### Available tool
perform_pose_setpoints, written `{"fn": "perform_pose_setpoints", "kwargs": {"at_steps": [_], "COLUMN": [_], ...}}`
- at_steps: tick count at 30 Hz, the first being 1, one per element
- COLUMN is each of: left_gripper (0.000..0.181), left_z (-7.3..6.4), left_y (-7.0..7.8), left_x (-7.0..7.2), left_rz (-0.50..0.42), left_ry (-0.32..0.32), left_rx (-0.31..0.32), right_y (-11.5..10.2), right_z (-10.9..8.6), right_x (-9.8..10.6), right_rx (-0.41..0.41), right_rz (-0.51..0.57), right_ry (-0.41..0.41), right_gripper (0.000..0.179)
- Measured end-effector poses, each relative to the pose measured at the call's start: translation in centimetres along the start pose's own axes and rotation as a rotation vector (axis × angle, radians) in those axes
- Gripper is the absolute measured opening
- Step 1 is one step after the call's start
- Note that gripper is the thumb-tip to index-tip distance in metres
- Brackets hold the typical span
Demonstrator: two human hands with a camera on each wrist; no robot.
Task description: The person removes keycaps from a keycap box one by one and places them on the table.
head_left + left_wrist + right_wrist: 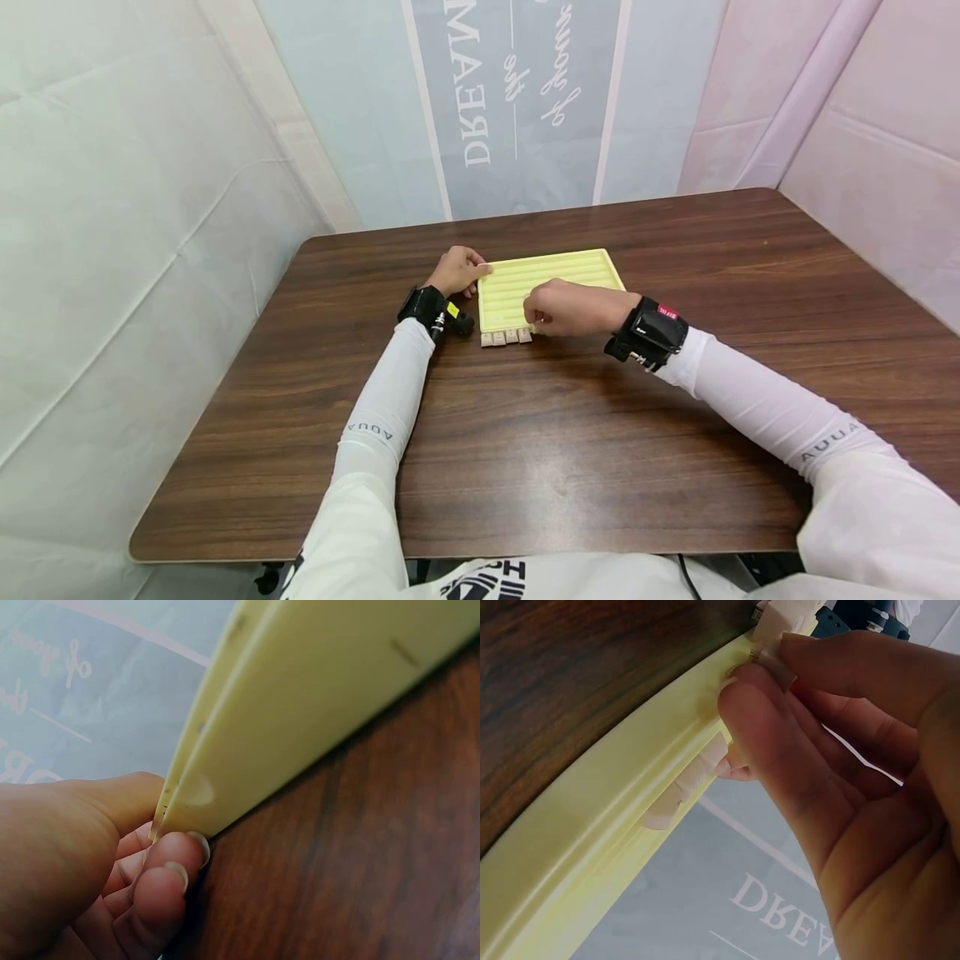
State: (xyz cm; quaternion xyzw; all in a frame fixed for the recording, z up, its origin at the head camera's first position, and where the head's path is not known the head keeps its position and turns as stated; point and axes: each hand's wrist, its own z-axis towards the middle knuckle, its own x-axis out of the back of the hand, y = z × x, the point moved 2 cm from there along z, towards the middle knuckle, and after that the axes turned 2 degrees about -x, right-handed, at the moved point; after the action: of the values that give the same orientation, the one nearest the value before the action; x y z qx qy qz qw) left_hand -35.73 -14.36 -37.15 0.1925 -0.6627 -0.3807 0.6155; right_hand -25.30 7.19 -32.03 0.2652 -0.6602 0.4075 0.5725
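Observation:
A pale yellow ridged tray [517,287] lies on the brown table. My left hand [459,270] grips its far left corner, with the thumb on the rim and curled fingertips against the side wall [300,712] in the left wrist view. Along the near edge of the tray sits a row of several small beige tiles [506,337]. Beside the row's right end, my right hand [573,307] pinches a small beige tile [776,667] between thumb and fingertips. More beige tiles [682,791] show along the tray in the right wrist view; the fingers partly hide the pinched one.
The brown wooden table [525,467] extends around the tray on every side. Behind it hangs a light blue curtain [525,108] with white lettering, and white sheets [112,250] hang at the sides. Both wrists wear black camera straps [649,333].

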Motion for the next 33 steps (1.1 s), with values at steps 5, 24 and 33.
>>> {"fn": "perform_pose_setpoints", "kwargs": {"at_steps": [5,24,33], "left_gripper": [0.028,0.028,0.028], "left_z": [0.13,0.04,0.06], "left_y": [0.08,-0.26,-0.23], "left_x": [0.09,-0.05,-0.13], "left_rz": [-0.002,0.007,0.012], "left_ry": [0.001,0.002,0.008], "left_rx": [-0.005,-0.012,-0.017], "right_y": [-0.23,-0.35,-0.13], "right_z": [-0.06,0.22,0.22], "right_x": [0.17,-0.35,-0.52], "right_rx": [-0.001,-0.007,0.001], "right_rz": [0.002,0.001,-0.018], "right_ry": [0.014,0.005,0.009], "right_gripper": [0.008,0.007,0.006]}}
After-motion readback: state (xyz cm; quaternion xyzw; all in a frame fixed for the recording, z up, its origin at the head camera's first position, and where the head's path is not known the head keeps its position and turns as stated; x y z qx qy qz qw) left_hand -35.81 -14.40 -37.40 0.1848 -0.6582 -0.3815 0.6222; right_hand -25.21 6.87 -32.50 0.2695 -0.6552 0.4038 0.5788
